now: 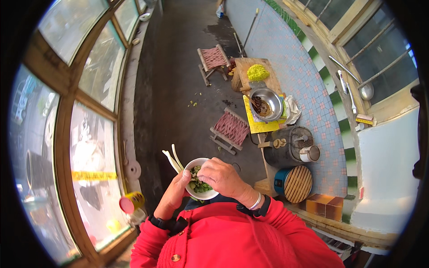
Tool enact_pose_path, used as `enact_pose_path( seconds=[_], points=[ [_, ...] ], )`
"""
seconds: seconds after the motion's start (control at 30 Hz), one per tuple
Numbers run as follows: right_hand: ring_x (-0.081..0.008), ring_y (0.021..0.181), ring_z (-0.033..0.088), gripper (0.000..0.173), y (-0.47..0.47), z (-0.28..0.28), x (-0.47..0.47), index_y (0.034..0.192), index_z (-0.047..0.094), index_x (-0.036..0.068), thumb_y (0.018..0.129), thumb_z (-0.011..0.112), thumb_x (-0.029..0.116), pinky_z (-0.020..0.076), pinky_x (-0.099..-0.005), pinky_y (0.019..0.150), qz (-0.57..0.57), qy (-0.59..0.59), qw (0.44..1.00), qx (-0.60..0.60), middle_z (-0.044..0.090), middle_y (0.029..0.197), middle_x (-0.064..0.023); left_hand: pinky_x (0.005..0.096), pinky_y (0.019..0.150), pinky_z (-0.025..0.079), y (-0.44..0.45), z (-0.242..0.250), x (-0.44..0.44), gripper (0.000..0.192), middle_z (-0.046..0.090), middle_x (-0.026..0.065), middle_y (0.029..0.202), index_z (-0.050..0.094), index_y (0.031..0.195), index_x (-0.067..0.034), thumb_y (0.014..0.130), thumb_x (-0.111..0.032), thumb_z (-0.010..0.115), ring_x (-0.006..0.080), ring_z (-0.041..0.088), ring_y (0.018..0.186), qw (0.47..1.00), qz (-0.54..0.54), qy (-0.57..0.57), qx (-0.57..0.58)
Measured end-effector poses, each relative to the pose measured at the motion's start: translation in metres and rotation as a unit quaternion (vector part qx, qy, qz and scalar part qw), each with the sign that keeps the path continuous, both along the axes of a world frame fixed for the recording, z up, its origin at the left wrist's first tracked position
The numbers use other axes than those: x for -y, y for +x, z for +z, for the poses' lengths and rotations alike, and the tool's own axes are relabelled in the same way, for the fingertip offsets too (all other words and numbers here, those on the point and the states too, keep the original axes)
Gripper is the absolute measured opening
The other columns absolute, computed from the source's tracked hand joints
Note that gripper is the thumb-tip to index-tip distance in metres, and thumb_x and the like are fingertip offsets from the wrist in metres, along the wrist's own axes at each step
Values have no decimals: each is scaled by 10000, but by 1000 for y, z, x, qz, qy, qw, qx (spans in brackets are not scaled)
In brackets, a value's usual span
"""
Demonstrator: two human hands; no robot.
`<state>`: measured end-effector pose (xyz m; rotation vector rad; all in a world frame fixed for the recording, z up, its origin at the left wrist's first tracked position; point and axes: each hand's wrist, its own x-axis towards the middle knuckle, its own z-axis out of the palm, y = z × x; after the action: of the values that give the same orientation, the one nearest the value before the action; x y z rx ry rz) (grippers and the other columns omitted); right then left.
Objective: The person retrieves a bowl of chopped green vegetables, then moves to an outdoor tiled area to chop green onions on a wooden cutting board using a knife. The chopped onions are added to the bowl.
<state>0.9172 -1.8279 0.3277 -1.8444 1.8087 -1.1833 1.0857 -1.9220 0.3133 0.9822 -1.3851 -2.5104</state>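
A white bowl of chopped greens is held before my red-clad torso. My left hand grips the bowl's left side, thumb on its rim, and spring onion stalks with white ends stick out above that hand. Over the bowl's right part is my right hand, its fingers bent down to the greens; whether they pinch anything is hidden. To the upper right, a steel basin with dark sauce and a wooden-handled utensil rests on yellow sheeting. Beyond it, a yellow-green chopped heap lies on a wooden board.
Two low stools with woven pink seats stand on the dark floor. At right are a dark round appliance, a metal cup and a blue container with a slatted top. Wood-framed windows line the left; a yellow-red can is near them.
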Motion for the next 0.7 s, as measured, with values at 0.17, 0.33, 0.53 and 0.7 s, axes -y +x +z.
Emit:
enact_pose_path(
  seconds=[0.17, 0.33, 0.53, 0.7],
  points=[
    [-260, 880, 581, 167, -54, -10, 73, 972, 644, 72, 813, 594, 86, 477, -364, 776, -11, -40, 999, -21, 612, 893, -54, 328, 805, 540, -60, -7, 81, 623, 585, 103, 1141, 434, 1310, 0, 971, -519, 382, 188, 616, 988, 1000, -8, 21, 2],
    [-281, 1016, 573, 269, -124, -5, 153, 1064, 636, 50, 798, 602, 67, 458, -380, 860, -70, -65, 995, 10, 630, 1022, -93, 364, 866, 529, -132, 7, 173, 642, 565, 118, 1211, 404, 1341, -10, 958, -525, 404, 223, 597, 1074, 1000, -10, 23, 11],
    [-325, 1110, 548, 341, -214, -6, 230, 1187, 565, 6, 849, 564, 43, 433, -384, 955, -192, -17, 978, 80, 593, 1163, -168, 335, 833, 538, -220, 15, 268, 626, 584, 121, 1192, 420, 1330, -9, 961, -515, 413, 209, 617, 1042, 999, 4, 15, 28],
    [-239, 1027, 623, 290, -278, -36, 270, 1171, 581, -25, 893, 524, 35, 477, -305, 885, -234, 97, 921, 296, 641, 1131, -144, 405, 836, 551, -298, 13, 355, 632, 569, 149, 1229, 406, 1343, -6, 967, -514, 388, 258, 608, 1079, 998, 22, 63, 3]
  ],
)
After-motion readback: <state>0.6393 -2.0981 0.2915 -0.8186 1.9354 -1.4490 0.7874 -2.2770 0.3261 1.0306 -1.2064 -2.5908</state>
